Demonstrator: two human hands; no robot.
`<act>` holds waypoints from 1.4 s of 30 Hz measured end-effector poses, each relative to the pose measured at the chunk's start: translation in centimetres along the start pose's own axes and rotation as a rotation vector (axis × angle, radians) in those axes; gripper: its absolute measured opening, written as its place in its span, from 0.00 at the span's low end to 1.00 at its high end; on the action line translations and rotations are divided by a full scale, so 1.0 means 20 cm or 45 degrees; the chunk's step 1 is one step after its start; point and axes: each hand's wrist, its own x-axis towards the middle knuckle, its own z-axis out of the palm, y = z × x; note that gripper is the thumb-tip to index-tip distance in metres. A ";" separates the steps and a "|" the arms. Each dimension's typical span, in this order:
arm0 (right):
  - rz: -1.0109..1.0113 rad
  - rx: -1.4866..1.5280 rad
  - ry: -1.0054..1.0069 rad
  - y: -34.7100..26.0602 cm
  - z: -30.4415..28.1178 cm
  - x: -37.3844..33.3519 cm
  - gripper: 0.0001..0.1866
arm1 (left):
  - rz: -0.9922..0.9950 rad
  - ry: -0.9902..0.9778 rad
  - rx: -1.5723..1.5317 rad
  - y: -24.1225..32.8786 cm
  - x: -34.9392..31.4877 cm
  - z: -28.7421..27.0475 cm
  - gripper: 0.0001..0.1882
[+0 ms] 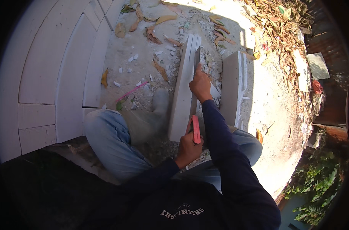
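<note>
Head — saw (pixel 194 108) along pale block (pixel 182 90)

Shown are one left hand (pixel 188 150), one right hand (pixel 200 85), one red-handled saw (pixel 194 105) and two long pale blocks (pixel 181 101). Also present: two trousered legs (pixel 109 143), one pink strip (pixel 134 90), and dry leaves (pixel 160 70) too numerous to count.

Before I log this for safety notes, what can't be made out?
Head view: part of the thin metal saw blade, hidden by the right hand.
Head view: part of the red saw handle, hidden by the left hand.
Head view: outer edge of the white blockwork, cut off by the fisheye border.
</note>
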 end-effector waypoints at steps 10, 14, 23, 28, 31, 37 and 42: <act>0.121 -0.062 0.003 0.04 0.07 0.17 0.45 | 0.021 -0.040 0.087 -0.06 0.22 -0.02 0.06; 0.082 -0.059 -0.102 -0.01 0.05 0.24 0.45 | 0.124 0.087 0.085 -0.07 0.27 0.05 0.07; 0.206 -0.028 -0.230 -0.18 -0.02 -0.07 0.46 | 0.091 0.079 0.036 -0.13 -0.01 -0.06 0.04; 0.041 -0.092 -0.038 -0.03 0.04 0.26 0.46 | 0.101 0.087 -0.011 -0.07 0.30 0.01 0.06; 0.123 -0.046 -0.156 -0.08 0.00 0.07 0.47 | 0.027 0.069 -0.003 -0.06 0.09 0.00 0.05; 0.194 -0.019 -0.239 -0.20 -0.03 -0.14 0.45 | 0.038 0.104 -0.048 -0.06 -0.13 -0.07 0.03; 0.051 -0.031 -0.113 -0.02 0.01 0.09 0.44 | 0.021 0.031 0.000 -0.01 0.09 0.01 0.03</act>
